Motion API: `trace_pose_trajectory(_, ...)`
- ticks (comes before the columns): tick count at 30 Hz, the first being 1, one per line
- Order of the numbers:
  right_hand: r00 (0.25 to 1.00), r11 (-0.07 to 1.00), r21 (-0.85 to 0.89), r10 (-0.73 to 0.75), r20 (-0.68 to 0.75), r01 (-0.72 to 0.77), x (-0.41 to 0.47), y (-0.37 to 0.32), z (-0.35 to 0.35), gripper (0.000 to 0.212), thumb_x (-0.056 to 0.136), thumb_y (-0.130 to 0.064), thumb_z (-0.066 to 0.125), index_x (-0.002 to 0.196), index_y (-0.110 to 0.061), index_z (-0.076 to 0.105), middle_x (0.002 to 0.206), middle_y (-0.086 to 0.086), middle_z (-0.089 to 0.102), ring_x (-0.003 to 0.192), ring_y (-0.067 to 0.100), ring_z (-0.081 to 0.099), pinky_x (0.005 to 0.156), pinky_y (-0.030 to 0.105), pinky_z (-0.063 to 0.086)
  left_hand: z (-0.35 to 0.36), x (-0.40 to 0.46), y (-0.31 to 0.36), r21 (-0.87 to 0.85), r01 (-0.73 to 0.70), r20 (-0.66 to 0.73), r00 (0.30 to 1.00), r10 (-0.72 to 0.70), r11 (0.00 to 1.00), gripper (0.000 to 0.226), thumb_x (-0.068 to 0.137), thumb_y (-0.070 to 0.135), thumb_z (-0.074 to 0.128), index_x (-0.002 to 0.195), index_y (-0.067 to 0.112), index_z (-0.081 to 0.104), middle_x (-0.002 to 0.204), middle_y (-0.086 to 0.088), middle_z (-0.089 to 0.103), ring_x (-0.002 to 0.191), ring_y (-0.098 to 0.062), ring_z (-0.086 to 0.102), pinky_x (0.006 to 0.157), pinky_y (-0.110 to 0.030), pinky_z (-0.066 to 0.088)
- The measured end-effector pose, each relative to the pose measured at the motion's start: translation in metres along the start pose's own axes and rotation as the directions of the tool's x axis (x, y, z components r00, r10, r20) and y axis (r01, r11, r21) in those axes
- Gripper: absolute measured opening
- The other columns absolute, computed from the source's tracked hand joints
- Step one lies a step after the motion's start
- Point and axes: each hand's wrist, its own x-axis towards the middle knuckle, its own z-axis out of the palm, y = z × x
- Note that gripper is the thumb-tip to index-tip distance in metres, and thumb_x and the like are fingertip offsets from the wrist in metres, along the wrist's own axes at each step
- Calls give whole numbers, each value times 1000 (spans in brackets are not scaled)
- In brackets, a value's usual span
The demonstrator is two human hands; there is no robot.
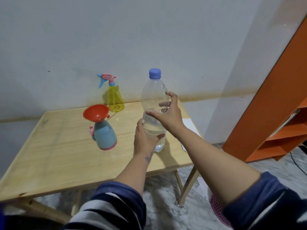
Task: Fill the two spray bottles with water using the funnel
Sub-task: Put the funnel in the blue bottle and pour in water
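Light wooden folding table, and upright near its right edge a clear water bottle with blue cap on, roughly a third full. Left hand wrapped around the bottle's lower part, fingers closed on it; right hand at mid-body, fingers spread and curled, touching the plastic without clamping. Left of that, blue spray bottle with red funnel seated in its neck; farther back, against the wall, yellow spray bottle, sprayer head attached.
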Motion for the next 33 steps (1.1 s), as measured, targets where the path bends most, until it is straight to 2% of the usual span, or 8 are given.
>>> trace_pose_trajectory(5,991,998,-58,39,128,-31,5,-21,-15,96,69,-44,81,141,-20,24,126,0,46,114,14,48,96,25,38,0,0,4,-2,-21,30,999,21,1000,108,62,41,88,145,22,23,144,-2,43,131,-24,44,101,-39,44)
trace_pose_trajectory(9,992,957,-269,-82,100,106,20,-63,-33,81,76,-66,62,139,-20,41,135,4,46,123,20,49,104,40,42,-8,4,22,9,-121,-7,993,121,993,114,63,49,85,151,21,17,152,0,34,138,-21,37,102,-32,37)
trace_pose_trajectory(13,976,809,-546,-191,104,217,37,-107,-42,51,84,-63,53,111,-21,64,106,0,60,104,20,58,85,37,48,-15,12,36,29,-120,-7,993,120,992,105,64,48,85,147,23,26,147,4,41,134,-19,43,99,-30,39)
trace_pose_trajectory(16,976,728,-651,-170,134,216,46,-126,-39,33,83,-51,58,81,-20,69,90,1,68,87,21,64,67,30,46,-18,13,37,47,-115,11,993,114,992,97,64,47,85,143,24,32,144,4,45,130,-19,46,96,-30,42)
trace_pose_trajectory(18,971,657,-715,-178,161,239,52,-133,-35,30,81,-44,60,77,-16,71,81,4,67,83,24,66,58,26,41,-19,15,37,29,-115,13,993,114,993,95,65,46,85,141,24,34,143,4,46,129,-19,46,98,-31,42)
trace_pose_trajectory(25,919,474,-794,-100,382,382,57,-150,-42,37,91,-40,56,103,-8,71,107,8,70,100,25,61,78,34,48,-20,16,34,-18,-120,35,992,120,993,88,64,42,87,136,27,38,139,4,49,126,-19,49,97,-29,42)
trace_pose_trajectory(30,856,489,-750,11,516,446,50,-166,-57,33,95,-23,54,126,-30,61,107,-2,55,98,18,50,82,26,35,-22,15,33,-41,-120,39,992,122,992,86,64,41,87,134,28,40,135,6,50,123,-18,50,96,-28,43)
trace_pose_trajectory(33,879,544,-741,13,477,394,52,-167,-59,40,92,-34,56,132,-27,56,119,0,64,107,21,59,87,28,41,-23,15,32,-37,-138,53,989,140,990,84,66,40,86,134,28,38,139,6,49,125,-17,48,92,-24,39)
